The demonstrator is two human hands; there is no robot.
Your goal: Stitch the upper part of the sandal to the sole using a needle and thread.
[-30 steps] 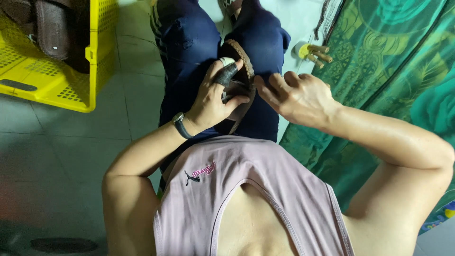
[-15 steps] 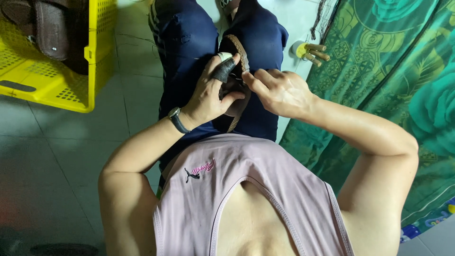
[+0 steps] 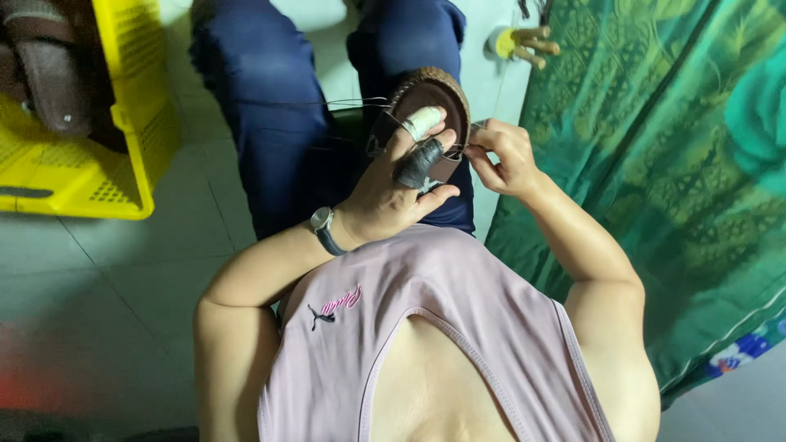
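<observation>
Head view, looking down at a seated person's lap. Left hand (image 3: 393, 184) grips a brown oval leather shoe sole with a woven rim (image 3: 434, 98), held over the right thigh of the dark blue trousers (image 3: 278, 123). Fingers curled around the sole's near edge; one finger wears a white tape wrap (image 3: 422, 121), the next a dark grey finger guard (image 3: 417, 164). Grey wristwatch with dark strap (image 3: 322, 221) on the left wrist.

Right hand (image 3: 503, 155) sits just beside the sole's right edge, fingers pinched narrow at the rim, touching it. What is in the pinch is too small to tell. Thin dark thread (image 3: 344, 102) runs left from the sole across the trousers.

Person wears a pale pink sleeveless top (image 3: 458, 311).

Around: yellow perforated plastic crate (image 3: 123, 106) at upper left on the grey tiled floor (image 3: 115, 278), with dark brown leather pieces (image 3: 49, 82) inside. Green patterned cloth (image 3: 671, 164) covers the right side. Small yellow spool with pale wooden pegs (image 3: 516, 42) lies on the floor near the cloth's top edge, well apart from the hands.
</observation>
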